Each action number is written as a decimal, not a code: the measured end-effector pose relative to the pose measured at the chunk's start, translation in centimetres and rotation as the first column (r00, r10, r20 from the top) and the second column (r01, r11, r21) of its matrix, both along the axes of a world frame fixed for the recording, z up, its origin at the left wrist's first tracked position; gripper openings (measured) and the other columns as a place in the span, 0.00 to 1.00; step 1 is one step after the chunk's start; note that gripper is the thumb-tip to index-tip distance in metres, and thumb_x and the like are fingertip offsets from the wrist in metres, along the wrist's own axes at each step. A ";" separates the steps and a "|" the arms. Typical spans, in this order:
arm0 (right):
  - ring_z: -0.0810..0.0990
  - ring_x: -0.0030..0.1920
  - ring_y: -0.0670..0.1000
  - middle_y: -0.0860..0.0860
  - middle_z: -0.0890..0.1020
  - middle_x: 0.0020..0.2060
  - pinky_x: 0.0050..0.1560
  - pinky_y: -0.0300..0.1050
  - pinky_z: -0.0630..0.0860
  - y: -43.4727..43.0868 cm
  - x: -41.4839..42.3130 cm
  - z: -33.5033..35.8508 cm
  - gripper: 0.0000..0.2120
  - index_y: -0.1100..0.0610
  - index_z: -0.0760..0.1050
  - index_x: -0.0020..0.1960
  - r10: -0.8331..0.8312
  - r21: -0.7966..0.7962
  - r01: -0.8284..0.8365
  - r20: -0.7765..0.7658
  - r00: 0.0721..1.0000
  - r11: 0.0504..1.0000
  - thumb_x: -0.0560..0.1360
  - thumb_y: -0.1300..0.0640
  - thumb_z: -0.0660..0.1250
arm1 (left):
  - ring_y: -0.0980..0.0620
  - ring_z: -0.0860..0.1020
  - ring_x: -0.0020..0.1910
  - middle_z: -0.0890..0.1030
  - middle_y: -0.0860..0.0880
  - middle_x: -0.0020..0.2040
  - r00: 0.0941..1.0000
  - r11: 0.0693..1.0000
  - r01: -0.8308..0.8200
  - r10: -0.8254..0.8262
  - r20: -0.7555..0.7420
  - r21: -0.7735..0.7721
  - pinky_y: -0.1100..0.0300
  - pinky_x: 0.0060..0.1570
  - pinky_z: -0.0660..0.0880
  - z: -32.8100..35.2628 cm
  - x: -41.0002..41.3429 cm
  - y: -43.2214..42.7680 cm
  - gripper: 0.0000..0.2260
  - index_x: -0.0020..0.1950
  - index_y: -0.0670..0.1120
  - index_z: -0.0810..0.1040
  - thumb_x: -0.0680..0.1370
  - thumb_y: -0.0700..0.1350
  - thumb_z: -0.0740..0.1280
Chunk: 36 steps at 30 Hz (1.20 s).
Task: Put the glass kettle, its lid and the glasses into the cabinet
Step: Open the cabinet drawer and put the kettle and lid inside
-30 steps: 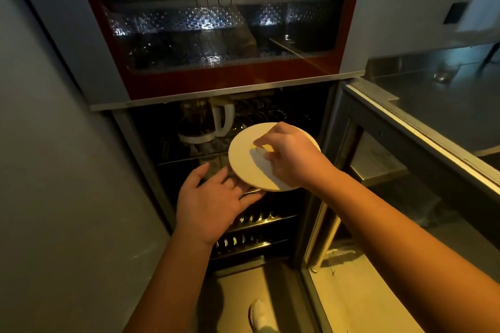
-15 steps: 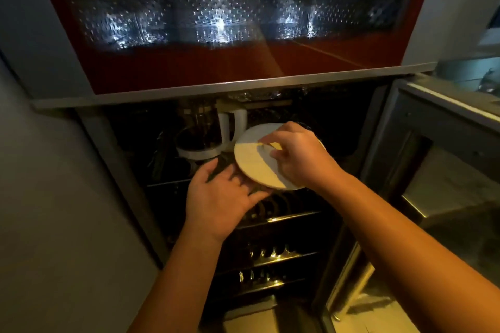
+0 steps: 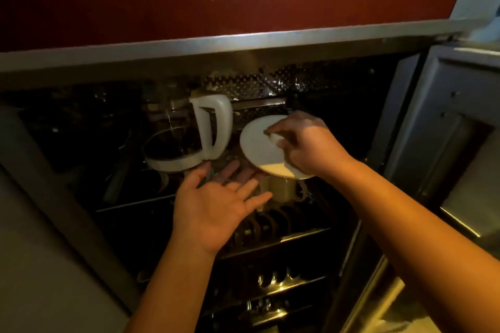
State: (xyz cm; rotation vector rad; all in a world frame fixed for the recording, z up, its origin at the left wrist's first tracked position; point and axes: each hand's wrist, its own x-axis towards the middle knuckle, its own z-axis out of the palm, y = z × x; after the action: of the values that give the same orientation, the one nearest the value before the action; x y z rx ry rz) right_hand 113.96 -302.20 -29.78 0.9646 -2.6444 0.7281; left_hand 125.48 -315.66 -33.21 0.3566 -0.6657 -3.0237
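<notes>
The glass kettle [image 3: 186, 140], with a white handle and white base ring, stands on the upper rack of the open lower cabinet [image 3: 243, 51]. My right hand [image 3: 305, 149] pinches the knob of the round white lid [image 3: 259, 149], which is tilted just right of the kettle's handle. A glass [image 3: 282, 189] shows dimly right under the lid. My left hand [image 3: 216, 203] is spread flat below the lid, fingers straight, holding nothing. Its fingertips reach between the kettle and the glass.
The cabinet door [image 3: 446, 130] hangs open on the right. Wire racks [image 3: 270, 230] with dish slots fill the lower shelves. A red glass-fronted compartment [image 3: 216, 3] sits above. A grey wall [image 3: 35, 265] runs along the left.
The view has closed in on the lower cabinet. My right hand has carried the lid deeper inside, next to the kettle. My left hand has come off the lid's edge and spread flat beneath it.
</notes>
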 end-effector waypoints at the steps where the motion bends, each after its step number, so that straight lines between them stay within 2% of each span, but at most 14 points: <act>1: 0.72 0.61 0.56 0.56 0.73 0.60 0.62 0.49 0.70 0.0 -0.4 -0.2 0.16 0.52 0.76 0.61 -0.003 -0.006 0.003 -0.007 1.000 1.000 0.75 0.62 0.65 | 0.32 0.73 0.54 0.75 0.31 0.59 1.000 1.000 -0.003 0.003 -0.004 -0.001 0.32 0.48 0.66 -0.1 -0.4 -0.1 0.26 0.66 0.36 0.68 0.72 0.50 0.59; 5: 0.72 0.62 0.55 0.56 0.73 0.61 0.62 0.48 0.69 -0.1 -1.8 -0.6 0.15 0.52 0.77 0.61 -0.031 -0.014 0.031 -0.043 0.999 0.999 0.75 0.62 0.65 | 0.31 0.71 0.59 0.73 0.29 0.61 0.999 1.000 -0.029 0.030 -0.026 0.010 0.31 0.48 0.65 -0.4 -1.9 -0.4 0.25 0.67 0.34 0.66 0.76 0.50 0.58; 11: 0.71 0.63 0.54 0.54 0.75 0.60 0.62 0.44 0.66 -0.7 -4.0 -1.4 0.15 0.49 0.77 0.60 -0.051 -0.008 0.050 -0.081 0.995 0.999 0.75 0.61 0.66 | 0.31 0.67 0.64 0.69 0.29 0.64 0.996 0.999 -0.037 0.039 -0.084 0.020 0.30 0.50 0.62 -1.3 -3.6 -0.8 0.27 0.70 0.33 0.62 0.76 0.48 0.58; 20: 0.75 0.59 0.52 0.54 0.78 0.59 0.57 0.41 0.70 -2.0 -6.6 -2.4 0.15 0.52 0.78 0.59 -0.021 -0.077 0.012 -0.116 0.993 0.997 0.74 0.63 0.67 | 0.29 0.67 0.64 0.70 0.27 0.62 0.990 0.996 -0.050 0.041 -0.132 -0.069 0.30 0.46 0.68 -2.0 -4.9 -2.0 0.27 0.68 0.32 0.63 0.76 0.50 0.57; 22: 0.76 0.57 0.51 0.54 0.79 0.58 0.55 0.40 0.71 -2.5 -7.3 -2.8 0.15 0.53 0.78 0.59 -0.020 -0.063 0.013 -0.113 0.993 0.998 0.74 0.64 0.67 | 0.29 0.69 0.62 0.72 0.26 0.60 0.989 0.994 -0.036 0.022 -0.146 -0.101 0.29 0.45 0.70 -2.3 -5.0 -2.2 0.27 0.67 0.32 0.65 0.75 0.50 0.57; 24: 0.76 0.57 0.51 0.54 0.79 0.58 0.54 0.39 0.71 -3.0 -7.8 -3.3 0.15 0.53 0.78 0.59 -0.018 -0.034 0.014 -0.104 0.994 0.999 0.74 0.64 0.67 | 0.29 0.70 0.61 0.73 0.26 0.59 0.988 0.994 -0.020 0.002 -0.155 -0.110 0.27 0.42 0.69 -2.4 -5.1 -2.4 0.27 0.67 0.32 0.66 0.75 0.50 0.57; 28: 0.75 0.59 0.51 0.53 0.77 0.61 0.50 0.36 0.68 -3.7 -8.5 -4.1 0.16 0.53 0.77 0.60 -0.034 -0.025 0.033 -0.055 0.998 0.999 0.74 0.64 0.67 | 0.31 0.71 0.61 0.73 0.27 0.59 0.991 0.993 -0.029 0.013 -0.136 -0.113 0.31 0.48 0.69 -2.6 -5.5 -2.7 0.26 0.66 0.32 0.66 0.76 0.51 0.57; 29: 0.76 0.58 0.50 0.52 0.78 0.59 0.49 0.35 0.68 -3.8 -8.7 -4.3 0.16 0.53 0.77 0.60 -0.048 -0.018 0.047 -0.057 0.997 0.999 0.74 0.64 0.67 | 0.30 0.71 0.60 0.74 0.27 0.58 0.991 0.994 -0.028 0.014 -0.131 -0.105 0.32 0.48 0.68 -2.6 -5.6 -2.7 0.26 0.66 0.32 0.67 0.76 0.50 0.57; 31: 0.76 0.50 0.48 0.49 0.80 0.50 0.43 0.33 0.68 -3.8 -9.0 -4.7 0.15 0.54 0.78 0.60 -0.057 -0.002 0.057 -0.058 0.997 0.998 0.74 0.63 0.67 | 0.30 0.71 0.60 0.74 0.28 0.58 0.992 0.995 -0.018 0.005 -0.124 -0.102 0.33 0.49 0.68 -2.8 -5.9 -2.8 0.26 0.66 0.32 0.67 0.76 0.50 0.57; 33: 0.72 0.43 0.44 0.45 0.77 0.41 0.37 0.33 0.65 -3.9 -9.2 -5.1 0.15 0.54 0.78 0.60 -0.054 0.027 0.055 -0.054 0.997 0.998 0.74 0.63 0.67 | 0.30 0.71 0.60 0.74 0.28 0.59 0.992 0.994 -0.006 -0.007 -0.124 -0.105 0.33 0.49 0.68 -2.8 -6.1 -2.8 0.26 0.66 0.33 0.67 0.76 0.50 0.57; 35: 0.73 0.43 0.46 0.48 0.77 0.41 0.37 0.35 0.64 -3.9 -9.4 -5.4 0.14 0.54 0.78 0.60 -0.055 0.060 0.059 -0.062 0.997 0.996 0.74 0.62 0.66 | 0.30 0.70 0.61 0.73 0.28 0.60 0.996 0.996 -0.019 0.010 -0.092 -0.088 0.33 0.48 0.67 -2.9 -6.1 -2.7 0.26 0.66 0.32 0.67 0.75 0.50 0.57; 36: 0.75 0.46 0.49 0.51 0.79 0.45 0.39 0.35 0.63 -3.9 -9.6 -5.5 0.14 0.54 0.77 0.59 -0.058 0.066 0.062 -0.069 0.996 0.996 0.75 0.62 0.66 | 0.30 0.70 0.61 0.73 0.28 0.60 0.997 0.997 -0.020 0.013 -0.079 -0.078 0.33 0.48 0.67 -2.9 -6.1 -2.7 0.27 0.66 0.31 0.66 0.74 0.49 0.57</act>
State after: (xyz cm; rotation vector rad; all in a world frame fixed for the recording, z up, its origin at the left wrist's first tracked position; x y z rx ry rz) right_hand 104.41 -306.15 -35.27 0.9058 -2.6434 0.5852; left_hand 119.35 -318.38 -36.16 0.2379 -0.7695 -2.9673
